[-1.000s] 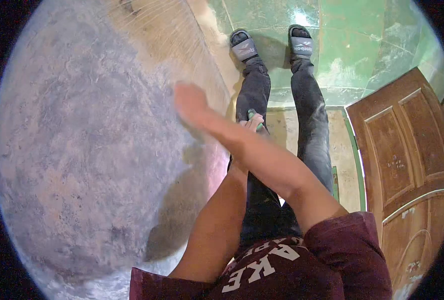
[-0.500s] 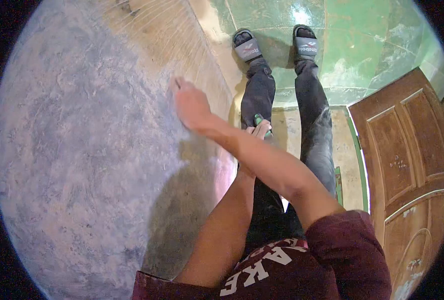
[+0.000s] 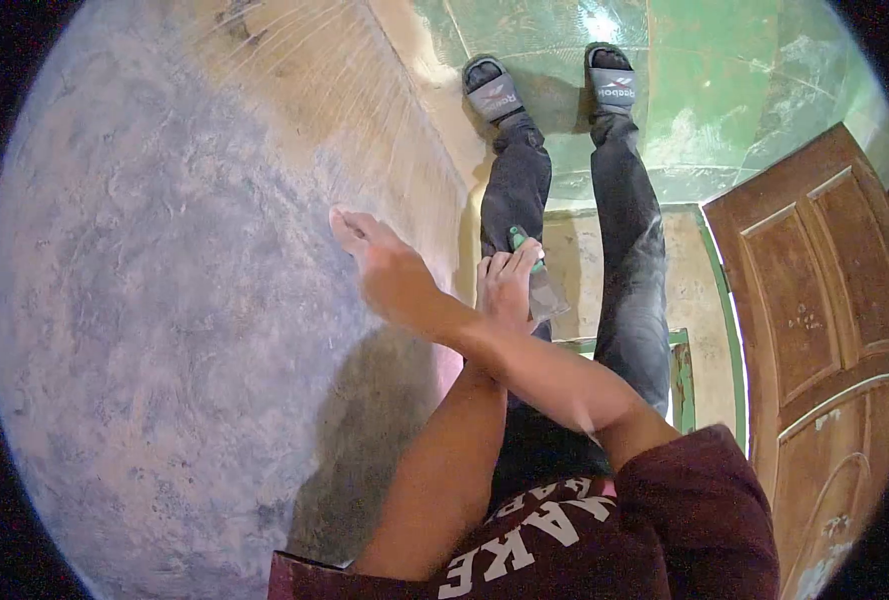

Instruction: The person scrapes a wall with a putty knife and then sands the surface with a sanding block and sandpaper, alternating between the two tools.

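right hand (image 3: 390,270) lies flat, fingers spread, on the grey plastered wall (image 3: 165,300). behind the crossed forearms, left hand (image 3: 510,285) grips a green-handled putty knife (image 3: 537,275), blade pointing down.

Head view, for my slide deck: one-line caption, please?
Right hand flat on the grey plastered wall, crossing over the left hand, which grips a green-handled scraper.

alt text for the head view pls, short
Seen from above, a person's right hand lies flat on a grey plastered wall, arm crossed over the left hand, which grips a green-handled scraper. Below are grey slippers on a green floor, beside a wooden door.
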Demonstrator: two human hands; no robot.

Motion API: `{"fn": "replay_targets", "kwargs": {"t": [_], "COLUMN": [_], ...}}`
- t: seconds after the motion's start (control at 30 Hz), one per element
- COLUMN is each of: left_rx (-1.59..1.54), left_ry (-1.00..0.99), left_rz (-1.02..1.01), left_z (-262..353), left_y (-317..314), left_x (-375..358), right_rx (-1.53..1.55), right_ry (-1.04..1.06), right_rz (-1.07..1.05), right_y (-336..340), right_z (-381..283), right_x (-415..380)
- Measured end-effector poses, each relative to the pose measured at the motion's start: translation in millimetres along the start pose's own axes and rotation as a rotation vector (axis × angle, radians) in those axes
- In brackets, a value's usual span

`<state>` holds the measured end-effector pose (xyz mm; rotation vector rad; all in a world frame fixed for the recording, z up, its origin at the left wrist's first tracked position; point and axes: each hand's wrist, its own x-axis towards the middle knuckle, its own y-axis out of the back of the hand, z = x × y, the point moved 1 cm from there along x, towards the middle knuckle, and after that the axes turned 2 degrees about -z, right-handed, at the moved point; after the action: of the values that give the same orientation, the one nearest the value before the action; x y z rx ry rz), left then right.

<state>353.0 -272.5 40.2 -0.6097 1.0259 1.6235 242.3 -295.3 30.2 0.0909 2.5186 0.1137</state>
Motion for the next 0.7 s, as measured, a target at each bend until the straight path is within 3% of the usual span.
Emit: {"fn": "replay_targets", "kwargs": {"t": [0.07,0.17,0.23,0.33,0.43,0.57,0.63,0.7], "left_rx": [-0.033,-0.080,-0.076,-0.080,-0.081,-0.073,-0.069,-0.063], "left_ry": [-0.003,-0.009,-0.011,-0.008,-0.007,-0.007,-0.011,-0.011], "left_rz": [0.032,0.035,-0.001,-0.001,0.037,0.117,0.081,0.052], "left_z": [-13.3,1.2,0.0,-3.4,3.1,-1.4,-5.6,-4.2], "left_y": [-20.5,-4.4,-1.1,-7.3,-4.0,-13.4,-12.3,-8.2], "left_x": [0.5,-0.3,2.2,4.9,4.0,5.2,5.3,5.2], "right_rx": [-0.013,-0.093,-0.133,-0.143,-0.254,-0.323,-0.030,-0.177], "right_ry": [0.023,-0.150,0.001,0.023,-0.068,-0.125,-0.057,-0.069], "right_rz": [-0.002,-0.022,0.030,-0.015,-0.013,-0.055,-0.101,-0.041], "right_y": [1.1,-5.7,-7.7,5.6,-5.4,-9.7,1.9,-6.4], "right_z": [4.4,21.0,11.7,-7.5,29.5,15.4,2.8,7.8], "right_x": [18.4,45.9,19.4,-1.4,54.5,31.4,2.4,29.9]}}
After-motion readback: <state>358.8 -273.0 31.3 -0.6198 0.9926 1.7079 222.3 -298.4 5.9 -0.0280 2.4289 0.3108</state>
